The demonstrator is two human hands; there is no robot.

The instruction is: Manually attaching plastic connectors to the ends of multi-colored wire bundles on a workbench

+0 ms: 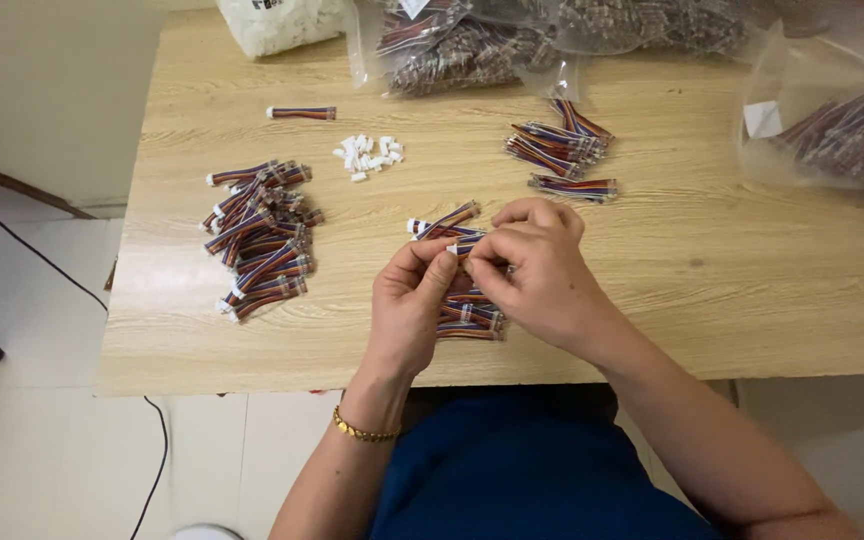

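Above the near edge of the pale wooden desk [712,300], both hands pinch one short multicoloured ribbon-cable piece [449,221]; it slants up-left from the left hand [414,300], touching the right hand [537,265].

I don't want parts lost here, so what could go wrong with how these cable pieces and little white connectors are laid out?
The small white connectors lie loose on the table; a sleeve might scatter them. The left hand and right hand work over a cable bundle near the front edge, so pieces could slide off. The big pile of cables might mix with it.
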